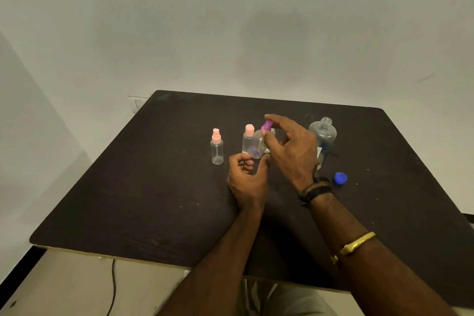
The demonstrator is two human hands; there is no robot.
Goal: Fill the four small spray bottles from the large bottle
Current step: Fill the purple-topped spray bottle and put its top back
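Purple spray cap (266, 127): pinched between thumb and fingertips of the right hand (292, 146), tilted, at the mouth of a small clear bottle (257, 145); seated or lifted off, cannot tell. Remaining right fingers spread and loosely bent above the bottle. Small purple mark low on the bottle's wall.

Left hand (246, 179): resting on the table just in front of the same bottle, fingers curled toward the palm, thumb stretched to the bottle's foot; gripping or merely beside it, cannot tell.

Two further small clear bottles, upright, pink-topped: one (248, 140) touching or just beside the handled bottle on its left, one (217, 146) farther left, apart.

Large clear bottle (323, 136): upright, to the right behind the right hand, neck uncapped, threads bare. Blue cap (340, 178) lying on the table nearer the edge, apart from it.

Black cord bands (314, 191) at the right wrist; gold bangle (356, 245) higher on that forearm.

Dark brown table (154, 187), scuffed, against a pale wall (230, 20). Black cable (112, 287) hanging below the near edge.
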